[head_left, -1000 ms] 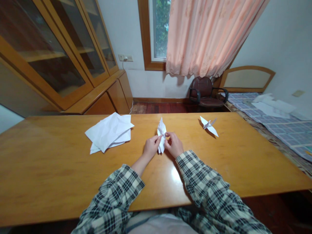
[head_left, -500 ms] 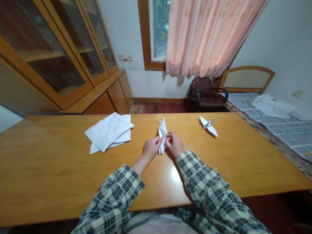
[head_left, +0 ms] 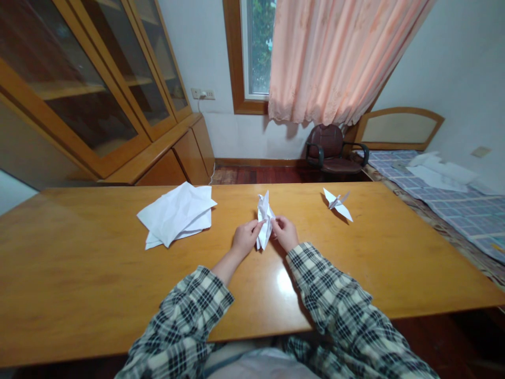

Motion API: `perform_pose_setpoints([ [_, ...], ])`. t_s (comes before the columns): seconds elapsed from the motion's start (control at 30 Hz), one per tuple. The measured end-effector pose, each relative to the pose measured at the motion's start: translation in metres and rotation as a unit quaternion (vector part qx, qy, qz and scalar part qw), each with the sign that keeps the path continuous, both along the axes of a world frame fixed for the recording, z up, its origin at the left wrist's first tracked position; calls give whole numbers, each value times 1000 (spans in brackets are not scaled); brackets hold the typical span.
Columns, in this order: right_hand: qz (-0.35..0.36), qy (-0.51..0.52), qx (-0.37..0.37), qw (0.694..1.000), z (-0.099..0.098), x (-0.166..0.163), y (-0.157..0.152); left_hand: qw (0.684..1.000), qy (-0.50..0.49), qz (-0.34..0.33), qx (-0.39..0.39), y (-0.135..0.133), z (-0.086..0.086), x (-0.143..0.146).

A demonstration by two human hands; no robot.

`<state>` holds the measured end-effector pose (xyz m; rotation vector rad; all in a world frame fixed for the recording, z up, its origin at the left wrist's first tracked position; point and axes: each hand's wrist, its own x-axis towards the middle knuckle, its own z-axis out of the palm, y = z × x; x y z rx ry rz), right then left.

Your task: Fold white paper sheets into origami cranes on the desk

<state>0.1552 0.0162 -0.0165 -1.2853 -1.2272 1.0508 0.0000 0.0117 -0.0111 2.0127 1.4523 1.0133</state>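
Note:
A half-folded white paper figure (head_left: 263,217) stands upright over the middle of the wooden table (head_left: 98,284). My left hand (head_left: 245,238) pinches its lower left side and my right hand (head_left: 285,233) pinches its right side; both are closed on it. A finished white paper crane (head_left: 337,204) rests on the table to the right, away from my hands. Plaid sleeves cover both forearms.
A loose pile of white paper sheets (head_left: 176,214) lies on the table to the left. Beyond the table stand a glass-fronted wooden cabinet (head_left: 90,95), a dark office chair (head_left: 334,150), a pink curtain, and a bed (head_left: 453,200) at right.
The paper figure has spread slightly wider between my hands, and my right hand has shifted a little to the right. Everything else is still.

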Motion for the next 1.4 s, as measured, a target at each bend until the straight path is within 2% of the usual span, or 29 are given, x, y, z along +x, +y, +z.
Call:
perform_pose_setpoints([
  [0.27,46,174,-39,983,6,0,0,992,-115,-1,-43,8,-10,-3],
  [0.4,66,194,-37,978,8,1,-1,986,-159,16,-50,11,-15,-2],
  [0.5,71,182,-29,980,9,0,-2,977,-202,63,-12,14,-17,-1],
  [0.6,78,170,-27,982,9,0,-3,979,-174,96,51,14,-16,0],
  [0.77,92,173,-32,980,9,-1,-3,987,-87,63,117,6,-7,-1],
  [0.93,117,176,-37,977,8,-1,-3,991,-29,52,120,1,2,-1],
  [1.07,123,180,-36,975,8,-1,-4,990,-51,55,116,3,2,0],
  [1.23,128,180,-36,975,8,-1,-4,986,-89,92,109,6,-1,-2],
  [1.4,132,186,-37,973,7,-2,-3,986,-41,98,131,9,-2,-6],
])
